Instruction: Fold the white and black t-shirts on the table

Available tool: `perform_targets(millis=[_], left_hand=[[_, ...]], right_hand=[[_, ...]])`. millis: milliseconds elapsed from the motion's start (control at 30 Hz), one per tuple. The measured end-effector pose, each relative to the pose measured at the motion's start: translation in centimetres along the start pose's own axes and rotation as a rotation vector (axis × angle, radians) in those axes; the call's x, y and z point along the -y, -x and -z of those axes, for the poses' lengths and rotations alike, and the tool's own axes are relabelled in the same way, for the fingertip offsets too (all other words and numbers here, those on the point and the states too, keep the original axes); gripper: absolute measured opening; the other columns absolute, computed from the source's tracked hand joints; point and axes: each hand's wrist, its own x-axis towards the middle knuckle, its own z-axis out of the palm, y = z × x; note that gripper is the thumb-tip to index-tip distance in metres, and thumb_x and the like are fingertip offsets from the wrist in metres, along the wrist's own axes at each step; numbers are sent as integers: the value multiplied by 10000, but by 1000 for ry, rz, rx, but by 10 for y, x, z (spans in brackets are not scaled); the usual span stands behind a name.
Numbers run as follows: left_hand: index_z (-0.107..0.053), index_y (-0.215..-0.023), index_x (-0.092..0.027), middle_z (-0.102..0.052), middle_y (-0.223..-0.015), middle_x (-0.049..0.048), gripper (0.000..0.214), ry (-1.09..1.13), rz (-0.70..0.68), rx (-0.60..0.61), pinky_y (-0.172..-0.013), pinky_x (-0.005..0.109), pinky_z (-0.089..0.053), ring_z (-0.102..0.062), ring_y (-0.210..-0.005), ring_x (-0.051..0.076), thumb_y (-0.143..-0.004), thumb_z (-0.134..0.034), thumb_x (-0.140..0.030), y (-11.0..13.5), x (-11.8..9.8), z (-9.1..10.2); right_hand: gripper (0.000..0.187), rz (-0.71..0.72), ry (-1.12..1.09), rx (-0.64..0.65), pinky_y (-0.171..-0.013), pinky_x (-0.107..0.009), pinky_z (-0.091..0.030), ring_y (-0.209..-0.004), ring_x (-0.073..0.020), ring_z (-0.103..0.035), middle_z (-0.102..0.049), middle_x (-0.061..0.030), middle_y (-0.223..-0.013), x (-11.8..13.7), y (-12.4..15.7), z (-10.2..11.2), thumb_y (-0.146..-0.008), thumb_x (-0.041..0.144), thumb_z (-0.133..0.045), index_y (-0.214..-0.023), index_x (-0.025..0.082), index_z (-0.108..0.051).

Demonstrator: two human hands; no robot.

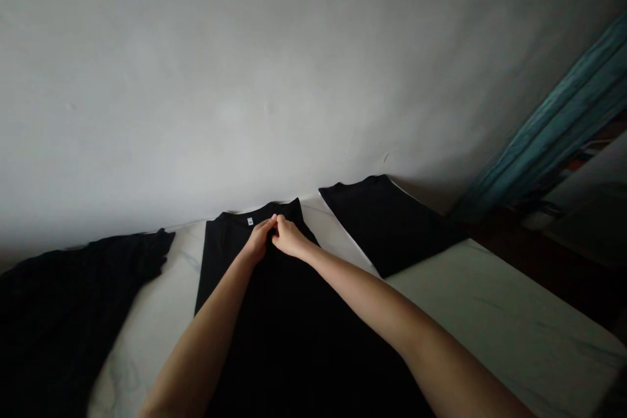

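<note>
A black T-shirt (pixel 294 333) lies spread flat on the table, its neckline toward the wall and a small white label (pixel 250 221) showing inside the collar. My left hand (pixel 259 240) and my right hand (pixel 290 236) meet at the front of the neckline. Thumbs and fingertips of both are pinched closed on the shirt's fabric, touching each other. The exact bit of cloth between the fingers is hidden. Both forearms reach over the shirt and cover part of its sides.
To the right, a neatly folded black garment (pixel 386 225) lies against the wall (pixel 274 78). A rumpled heap of black cloth (pixel 63 320) covers the left end of the white marbled table (pixel 494 320). Beyond the table's right edge hangs a teal curtain (pixel 548 114).
</note>
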Motion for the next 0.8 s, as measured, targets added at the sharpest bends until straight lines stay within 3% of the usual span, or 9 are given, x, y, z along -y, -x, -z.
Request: perform_targets(millis=[133,200,267,400,500,600,800], left_hand=[[-678,-791,-157,-684,-681,43,376,-57,38,-117,-636,304,-496,-643,-661,201,-558,-812,-419,1,1,0],[-652,-748,-173,-676,-676,30,309,-95,27,-230,-638,302,-497,-640,-661,195,-544,-790,-359,0,3,1],[-620,-690,-183,-648,-647,8,242,-128,6,-289,-614,279,-481,-622,-647,177,-553,-753,-333,-2,4,2],[-581,-620,-191,-561,-553,-26,172,-213,-6,-313,-532,245,-422,-561,-568,150,-576,-692,-314,-2,4,5],[-579,-617,-192,-546,-546,-30,133,-275,-15,-321,-515,235,-396,-539,-554,140,-593,-659,-295,1,2,5],[-563,-612,-195,-539,-544,-31,100,-323,-14,-337,-518,236,-395,-527,-545,137,-615,-626,-272,3,0,6],[-575,-680,-190,-560,-558,-20,77,-415,9,-338,-536,253,-422,-558,-550,156,-652,-601,-257,2,2,7]], right_hand=[[244,118,-151,-177,-818,-283,-527,-896,-162,-683,-720,-65,-986,-36,-5,22,-870,92,-535,-1096,175,-576],[225,100,-87,-264,-875,-302,-512,-948,-164,-668,-714,-72,-1028,-56,-14,38,-893,79,-479,-1034,187,-617],[252,61,-1,-264,-941,-326,-482,-1025,-184,-647,-710,-96,-1072,-72,-27,50,-882,43,-462,-981,176,-652],[431,75,11,-158,-985,-313,-445,-1105,-171,-618,-699,-78,-1168,-85,-57,58,-792,-74,-466,-1069,191,-664],[561,111,-73,34,-946,-259,-451,-1071,-123,-627,-712,-40,-1156,-81,-81,58,-729,-128,-446,-1141,197,-644],[484,94,-120,172,-821,-202,-480,-894,-96,-666,-750,-25,-993,-74,-100,57,-707,-108,-482,-1078,143,-665],[255,-32,-137,280,-694,-188,-473,-607,-72,-602,-700,36,-692,-77,-116,55,-709,-24,-576,-903,85,-701]])
